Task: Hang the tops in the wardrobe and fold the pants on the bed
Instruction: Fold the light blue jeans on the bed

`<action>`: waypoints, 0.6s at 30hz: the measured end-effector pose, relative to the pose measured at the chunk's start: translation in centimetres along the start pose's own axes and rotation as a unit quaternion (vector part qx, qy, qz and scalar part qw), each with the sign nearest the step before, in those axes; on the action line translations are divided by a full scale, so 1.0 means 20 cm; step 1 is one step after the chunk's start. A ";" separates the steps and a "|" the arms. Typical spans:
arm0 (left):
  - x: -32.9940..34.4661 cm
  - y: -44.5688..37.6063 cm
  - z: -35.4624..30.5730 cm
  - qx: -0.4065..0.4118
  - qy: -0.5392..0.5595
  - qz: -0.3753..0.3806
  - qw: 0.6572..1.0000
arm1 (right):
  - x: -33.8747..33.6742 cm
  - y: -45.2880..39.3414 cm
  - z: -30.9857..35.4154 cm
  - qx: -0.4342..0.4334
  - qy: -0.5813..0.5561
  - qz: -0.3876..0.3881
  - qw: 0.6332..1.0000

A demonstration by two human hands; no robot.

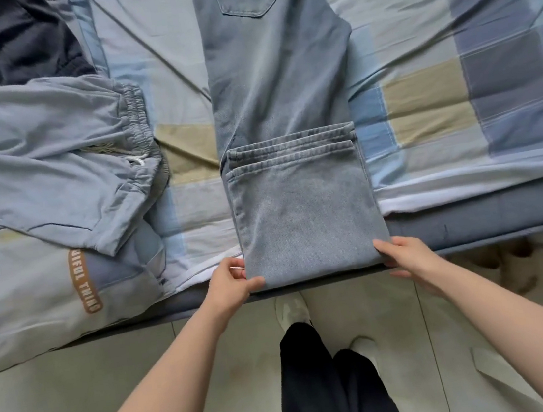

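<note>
jeans [300, 202]: light blue denim, legs folded up, hems doubled
left grip [230, 282]: pinches fold's left corner
right grip [404, 255]: fingers curled round right corner

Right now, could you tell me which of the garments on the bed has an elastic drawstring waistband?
The pale blue-grey pants on the left, with a white cord at the gathered waist. The jeans held by both hands show a back pocket; the dark garment shows no drawstring.

The only readable lettering is a brown vertical label [84, 281] printed on the bed cover [34, 306] to the left of the left hand [233, 283], showing in pale capitals "UIFUL THING", its beginning hidden under grey-blue pants [50, 159].
</note>
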State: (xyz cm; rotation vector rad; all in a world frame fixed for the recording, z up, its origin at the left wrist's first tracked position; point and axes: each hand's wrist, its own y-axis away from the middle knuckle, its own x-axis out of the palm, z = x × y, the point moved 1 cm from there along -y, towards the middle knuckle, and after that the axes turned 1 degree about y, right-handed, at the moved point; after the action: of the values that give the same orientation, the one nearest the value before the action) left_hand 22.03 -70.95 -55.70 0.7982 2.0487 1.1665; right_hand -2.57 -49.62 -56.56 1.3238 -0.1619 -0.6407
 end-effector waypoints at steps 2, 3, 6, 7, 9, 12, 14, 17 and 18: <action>-0.01 0.02 0.01 0.031 -0.009 -0.021 0.999 | -0.01 0.01 -0.02 -0.028 -0.048 0.009 0.998; -0.01 0.03 0.02 0.048 -0.017 -0.030 0.998 | -0.01 0.01 -0.03 -0.037 -0.061 0.006 0.997; -0.01 0.08 0.07 0.109 -0.034 -0.049 0.992 | -0.04 0.03 -0.06 -0.093 -0.044 -0.017 0.995; -0.01 0.10 0.09 0.122 -0.020 -0.060 0.990 | -0.04 0.05 -0.08 -0.111 -0.050 -0.023 0.992; 0.00 0.14 0.12 0.141 0.015 -0.087 0.986 | -0.03 0.08 -0.11 -0.133 -0.083 -0.025 0.987; 0.04 0.21 0.15 0.187 0.016 -0.120 0.975 | -0.03 0.14 -0.13 -0.166 -0.106 -0.037 0.980; 0.07 0.25 0.17 0.247 -0.055 -0.131 0.959 | -0.03 0.19 -0.12 -0.184 -0.134 -0.052 0.973; 0.12 0.31 0.18 0.316 -0.172 -0.158 0.920 | -0.05 0.27 -0.11 -0.238 -0.075 -0.057 0.967; 0.14 0.34 0.20 0.330 -0.196 -0.169 0.908 | -0.06 0.31 -0.12 -0.263 -0.025 -0.050 0.963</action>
State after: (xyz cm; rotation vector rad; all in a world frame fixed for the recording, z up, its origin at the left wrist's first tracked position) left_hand 24.64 -63.94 -51.82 0.8444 2.1137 0.0802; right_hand -0.24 -46.37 -51.08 0.8049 0.0362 -0.7410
